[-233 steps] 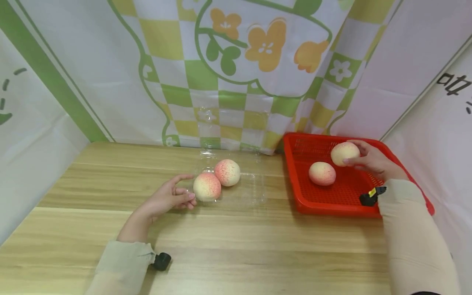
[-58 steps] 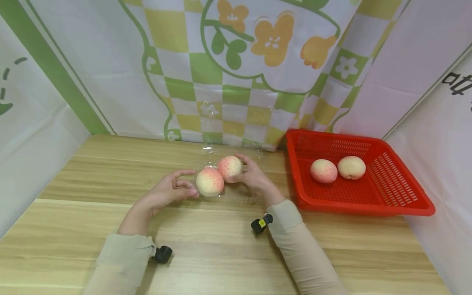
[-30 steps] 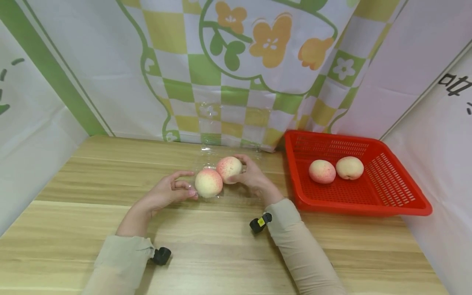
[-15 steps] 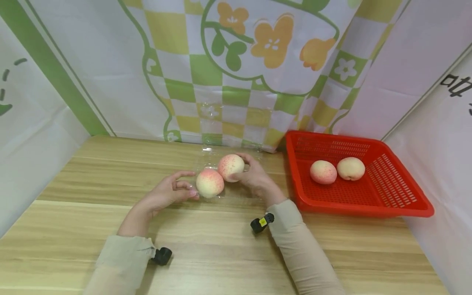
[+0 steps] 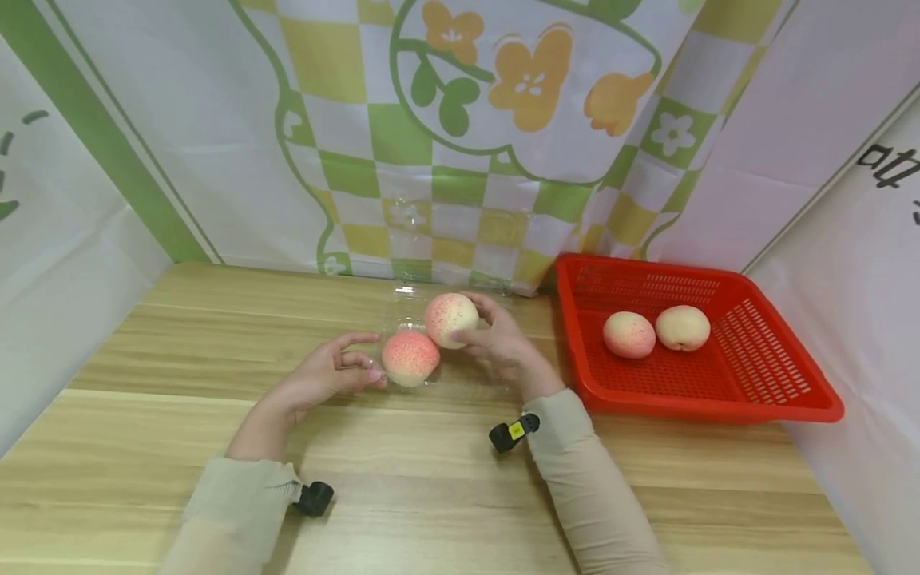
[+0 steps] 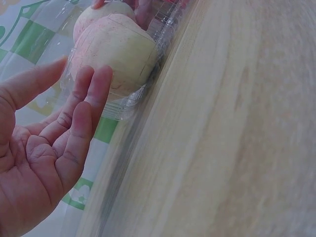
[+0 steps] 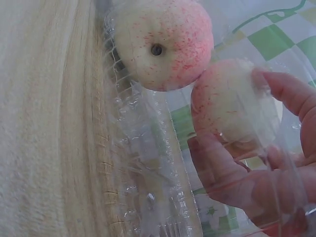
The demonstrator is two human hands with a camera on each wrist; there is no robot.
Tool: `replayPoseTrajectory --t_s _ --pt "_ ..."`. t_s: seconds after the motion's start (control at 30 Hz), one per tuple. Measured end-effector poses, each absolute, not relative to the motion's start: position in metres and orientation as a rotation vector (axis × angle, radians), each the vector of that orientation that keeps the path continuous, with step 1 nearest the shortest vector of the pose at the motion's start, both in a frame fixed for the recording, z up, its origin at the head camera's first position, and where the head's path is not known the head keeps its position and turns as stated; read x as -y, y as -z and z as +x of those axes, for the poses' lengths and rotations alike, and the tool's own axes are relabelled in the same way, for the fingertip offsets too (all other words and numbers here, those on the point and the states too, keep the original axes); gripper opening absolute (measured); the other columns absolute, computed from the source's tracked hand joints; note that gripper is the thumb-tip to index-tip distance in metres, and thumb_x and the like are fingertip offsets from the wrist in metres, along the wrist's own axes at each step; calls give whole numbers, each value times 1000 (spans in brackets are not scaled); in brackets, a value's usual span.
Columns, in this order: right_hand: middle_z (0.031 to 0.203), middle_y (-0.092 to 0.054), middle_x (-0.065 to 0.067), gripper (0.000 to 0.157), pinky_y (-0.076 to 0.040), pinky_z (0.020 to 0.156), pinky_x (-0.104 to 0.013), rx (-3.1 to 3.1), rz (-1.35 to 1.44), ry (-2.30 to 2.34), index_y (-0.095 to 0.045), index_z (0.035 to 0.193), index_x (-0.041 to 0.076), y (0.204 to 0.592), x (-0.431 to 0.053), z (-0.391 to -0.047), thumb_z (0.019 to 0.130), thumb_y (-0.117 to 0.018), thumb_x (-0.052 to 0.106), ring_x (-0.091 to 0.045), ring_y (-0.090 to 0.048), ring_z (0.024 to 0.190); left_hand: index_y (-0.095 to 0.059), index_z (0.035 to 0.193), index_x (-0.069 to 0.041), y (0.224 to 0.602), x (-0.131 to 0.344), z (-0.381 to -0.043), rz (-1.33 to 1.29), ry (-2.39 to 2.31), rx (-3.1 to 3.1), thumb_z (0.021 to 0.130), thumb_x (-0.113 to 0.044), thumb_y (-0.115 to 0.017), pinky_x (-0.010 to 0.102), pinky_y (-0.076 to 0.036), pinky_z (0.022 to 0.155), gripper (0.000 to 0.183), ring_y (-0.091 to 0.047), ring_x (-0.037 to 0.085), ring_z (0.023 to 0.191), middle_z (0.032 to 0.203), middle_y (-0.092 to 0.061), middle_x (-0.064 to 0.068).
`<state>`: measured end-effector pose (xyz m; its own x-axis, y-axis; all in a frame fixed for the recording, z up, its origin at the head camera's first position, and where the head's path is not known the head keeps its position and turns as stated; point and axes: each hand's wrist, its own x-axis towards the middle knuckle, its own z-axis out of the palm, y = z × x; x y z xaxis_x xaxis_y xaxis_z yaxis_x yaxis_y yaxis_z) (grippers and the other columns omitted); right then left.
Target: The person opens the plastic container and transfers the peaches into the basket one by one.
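Note:
Two pink-and-cream peaches lie together at a clear plastic clamshell box (image 5: 492, 363) in the middle of the table. My right hand (image 5: 499, 339) grips the rear peach (image 5: 447, 315), thumb on its near side and fingers behind, as the right wrist view also shows. Against it leans the front peach (image 5: 410, 359), its dark stem pit (image 7: 156, 49) facing the right wrist camera. At the box's left side is my left hand (image 5: 334, 371), fingers loosely extended with fingertips right at the clear wall (image 6: 118, 108).
To the right stands a red perforated basket (image 5: 719, 409) holding two more peaches, one pinkish (image 5: 628, 335) and one cream (image 5: 683, 327). The box's clear lid stands up against the checkered curtain (image 5: 460, 144) behind. Wood table (image 5: 431, 495) extends in front.
Earlier my right hand set the cream peach in the basket, then came left to the box and took hold of the rear peach. That peach has risen slightly; the front one has turned pinker side up.

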<state>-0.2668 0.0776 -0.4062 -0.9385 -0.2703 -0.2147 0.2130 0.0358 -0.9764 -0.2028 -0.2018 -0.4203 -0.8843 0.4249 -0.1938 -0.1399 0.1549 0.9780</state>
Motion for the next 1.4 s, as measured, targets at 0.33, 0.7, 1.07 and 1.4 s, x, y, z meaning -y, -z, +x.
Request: replayPoseTrajectory --t_s 0.33,0.7,1.07,1.4 --pt "156 -35 -14 77 -57 83 -28 -1922 -79 2015 -37 151 12 402 -82 -267 84 -65 -12 -30 -51 122 -24 155 -5 418 202 -204 264 -1764 -2024 94 -11 -67 32 -54 99 75 -72 24 102 100 -69 0" --pt "155 -35 -14 74 -53 97 -44 -1909 -133 2043 -36 152 10 389 -85 -267 86 -63 -11 -26 -53 114 -21 155 -1 418 201 -202 273 -1803 -1987 94 -8 -66 27 -56 93 76 -73 17 96 97 -68 0" --pt "155 -33 -11 74 -57 80 -27 -1871 -160 2079 -36 152 11 374 -87 -257 87 -62 -13 -25 -52 114 -20 155 -1 419 201 -201 285 -1797 -1985 95 -8 -65 29 -56 95 75 -72 16 97 98 -68 0" --pt "157 -34 -10 76 -57 83 -23 -1841 -233 2126 -34 154 13 354 -91 -246 88 -60 -14 -26 -52 120 -21 154 -1 421 201 -202 305 -1781 -2010 95 -11 -65 29 -55 95 74 -72 17 98 100 -68 0"
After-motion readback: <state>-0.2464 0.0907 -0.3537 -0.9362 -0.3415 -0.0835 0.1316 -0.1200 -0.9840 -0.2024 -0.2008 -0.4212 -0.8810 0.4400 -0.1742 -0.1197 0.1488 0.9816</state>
